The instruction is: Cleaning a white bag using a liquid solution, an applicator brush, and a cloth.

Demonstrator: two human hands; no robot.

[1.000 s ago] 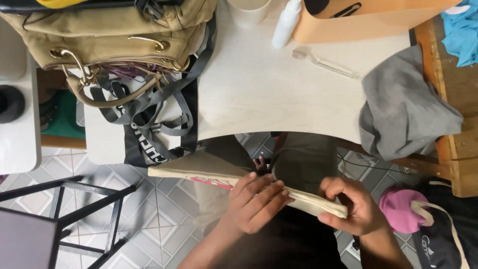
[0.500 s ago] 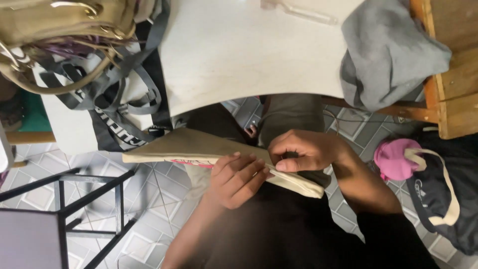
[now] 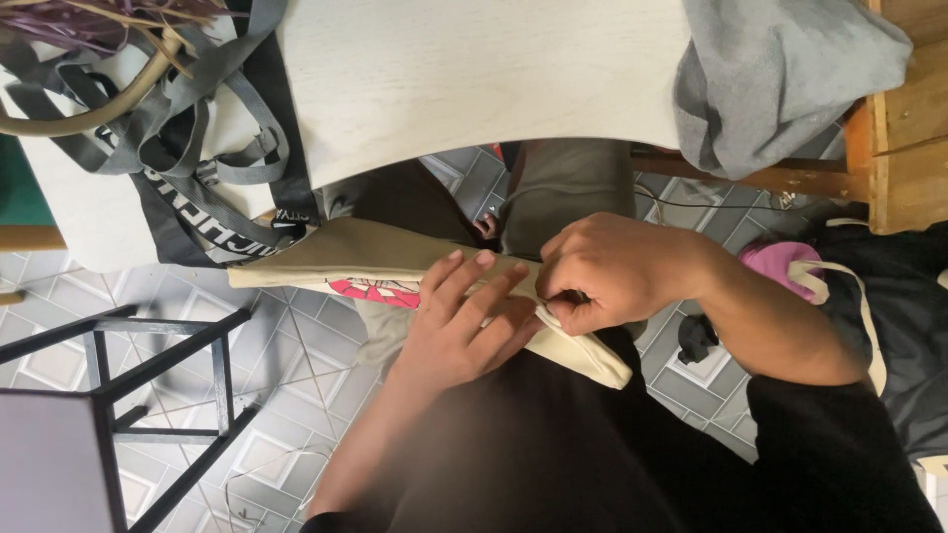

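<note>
Nearest the camera, the person's dark-clothed lap fills the lower middle of the view, and both forearms reach up from it. The left hand (image 3: 459,326) lies flat on a folded cream cloth bag (image 3: 395,262), its fingers (image 3: 474,286) held loosely together and stretched out along the fabric, pressing it down. Just to the right, touching it, the right hand (image 3: 612,271) curls over the same bag, thumb and forefinger pinching a fold of the cream cloth at its near edge. The bag sits across the lap, below the near edge of the surface, running from far left down to a rounded end at the near right (image 3: 602,370); a pink and red print (image 3: 370,290) shows beside the left hand.

At the near left stands a black metal frame (image 3: 158,385) on the grey tiled floor (image 3: 296,424). On the right, a black bag with a cream strap (image 3: 879,306) rests on the floor, with something pink (image 3: 770,262) beside it.

Farther off, the pale surface (image 3: 474,89) spans the top. A grey garment (image 3: 780,79) is heaped on its right end against a wooden piece (image 3: 913,128). At the far left a white bag with grey and black straps (image 3: 178,168) hangs over the edge.
</note>
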